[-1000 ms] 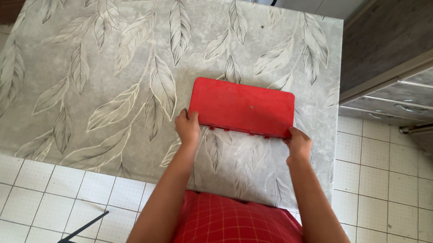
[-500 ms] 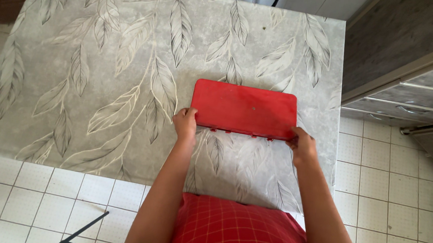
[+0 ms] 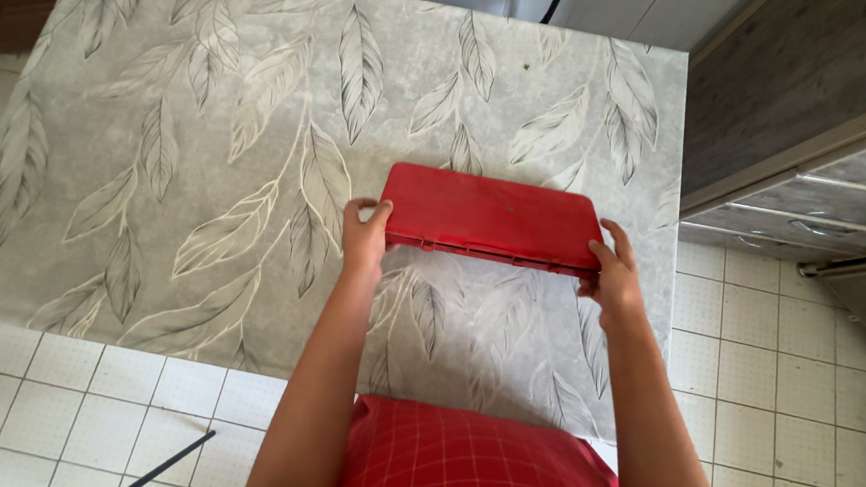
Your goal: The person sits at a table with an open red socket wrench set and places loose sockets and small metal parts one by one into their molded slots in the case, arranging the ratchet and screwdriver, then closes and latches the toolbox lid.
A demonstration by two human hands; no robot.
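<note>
Red plastic case (image 3: 490, 217), flat and rectangular with rounded corners, sits over the right half of the desk (image 3: 161, 107).

Head view: left hand (image 3: 363, 237) has its grip closed on the case's near left corner, thumb on top and fingers curled under the edge. Right hand (image 3: 613, 275) clasps the near right corner, fingers spread up the short side. Both grips hold the case itself.

The near long edge looks raised toward the camera, small ribs or hinge tabs showing along it; the far edge seems to rest on or close to the desk, though contact there cannot be made out. Whether the case is one piece or a lid over a base cannot be told.

Desk cover is grey with a pale leaf print. White tiled floor (image 3: 778, 335) lies beside it, grey cabinets (image 3: 811, 126) at right. Person wears a red checked garment (image 3: 469, 466).

Progress, as judged: case is gripped and tilted, not lifted clear, still shut.
</note>
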